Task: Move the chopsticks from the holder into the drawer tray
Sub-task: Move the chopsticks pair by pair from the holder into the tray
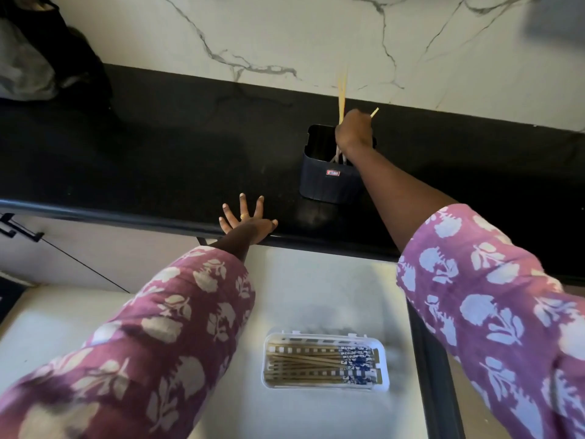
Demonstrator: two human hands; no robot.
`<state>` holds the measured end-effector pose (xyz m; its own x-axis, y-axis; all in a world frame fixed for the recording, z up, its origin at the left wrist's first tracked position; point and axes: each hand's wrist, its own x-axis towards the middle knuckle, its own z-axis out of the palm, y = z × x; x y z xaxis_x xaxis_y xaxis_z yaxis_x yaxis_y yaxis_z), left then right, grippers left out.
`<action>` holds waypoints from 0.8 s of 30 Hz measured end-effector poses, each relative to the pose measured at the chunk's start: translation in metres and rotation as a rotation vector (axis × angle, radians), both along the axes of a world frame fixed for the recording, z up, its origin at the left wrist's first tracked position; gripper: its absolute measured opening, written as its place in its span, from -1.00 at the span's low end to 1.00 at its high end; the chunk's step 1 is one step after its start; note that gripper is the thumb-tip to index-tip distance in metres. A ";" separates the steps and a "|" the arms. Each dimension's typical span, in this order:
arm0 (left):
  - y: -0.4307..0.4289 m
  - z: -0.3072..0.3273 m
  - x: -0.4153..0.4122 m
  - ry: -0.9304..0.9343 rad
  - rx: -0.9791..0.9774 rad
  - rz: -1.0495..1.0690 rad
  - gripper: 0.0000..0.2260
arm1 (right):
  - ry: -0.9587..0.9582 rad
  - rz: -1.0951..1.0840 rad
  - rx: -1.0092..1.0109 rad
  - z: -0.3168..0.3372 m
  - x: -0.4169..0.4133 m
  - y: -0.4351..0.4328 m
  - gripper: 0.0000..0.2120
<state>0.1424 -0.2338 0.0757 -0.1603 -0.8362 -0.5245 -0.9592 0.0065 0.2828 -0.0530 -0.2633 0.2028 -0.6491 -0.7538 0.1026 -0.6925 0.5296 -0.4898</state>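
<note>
Gripping a blurred bunch of chopsticks (pixel 342 99) at the dark holder (pixel 326 183), the right hand (pixel 354 131) curls round them — light, stiff, slippery, probably best pinched mid-length. The left hand (pixel 247 221) lies spread on the surface (pixel 158 147); the drawer tray (pixel 385 369) already holds several.

The holder (pixel 329 182) stands on the counter (pixel 158 153), my right hand (pixel 354 131) above it. My left hand (pixel 250 221) rests on the counter's edge, left of the holder. Nearer me, the tray (pixel 384 369) lies in the drawer (pixel 316 280), chopsticks (pixel 304 362) inside.
</note>
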 end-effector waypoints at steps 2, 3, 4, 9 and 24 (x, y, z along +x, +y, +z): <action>0.000 -0.001 0.000 -0.001 -0.002 0.001 -0.38 | -0.022 -0.006 -0.085 0.011 -0.005 0.004 -0.73; 0.001 -0.001 0.000 -0.004 -0.006 -0.002 -0.38 | -0.031 -0.007 -0.129 0.017 -0.007 0.007 -0.73; 0.001 -0.001 0.000 -0.008 -0.010 -0.004 -0.38 | -0.039 -0.004 -0.175 0.024 -0.008 0.011 -0.73; 0.003 -0.002 0.001 0.005 -0.026 -0.001 -0.40 | -0.144 -0.018 -0.466 0.047 -0.013 0.035 -0.76; 0.009 -0.007 0.000 0.026 -0.088 0.025 -0.42 | -1.013 0.184 -0.606 -0.021 0.033 0.151 -0.78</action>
